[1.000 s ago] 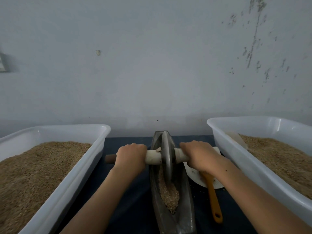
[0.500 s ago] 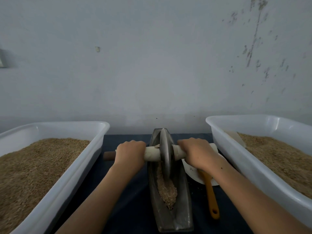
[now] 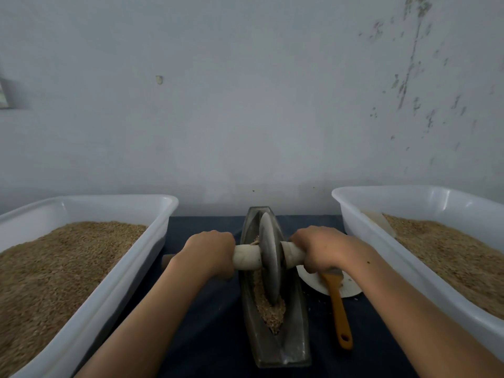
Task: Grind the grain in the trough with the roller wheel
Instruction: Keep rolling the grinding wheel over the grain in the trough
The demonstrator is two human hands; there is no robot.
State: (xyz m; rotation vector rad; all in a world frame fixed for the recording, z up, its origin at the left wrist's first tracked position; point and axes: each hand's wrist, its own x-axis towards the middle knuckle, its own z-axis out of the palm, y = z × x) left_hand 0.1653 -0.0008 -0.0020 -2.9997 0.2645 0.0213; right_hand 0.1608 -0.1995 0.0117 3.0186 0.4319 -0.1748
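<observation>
A dark, boat-shaped metal trough (image 3: 294, 347) lies lengthwise in the middle of the table. A grey roller wheel (image 3: 269, 257) stands upright in it, its rim down in the crushed grain (image 3: 271, 312) heaped in the groove. A pale wrapped axle handle (image 3: 246, 257) runs through the wheel. My left hand (image 3: 208, 252) grips the handle left of the wheel. My right hand (image 3: 320, 248) grips it on the right side. The handle's brown left end (image 3: 166, 261) pokes out past my left hand.
A white tub (image 3: 161, 227) full of grain stands at the left, another white tub (image 3: 360, 236) with grain at the right. A white plate (image 3: 346, 287) and an orange-handled brush (image 3: 339, 315) lie right of the trough. A grey wall rises just behind. A dark cloth (image 3: 212, 336) covers the table.
Both hands keep their grip on the handle. The wheel has rolled a little toward me along the trough, and the view has dipped slightly.
</observation>
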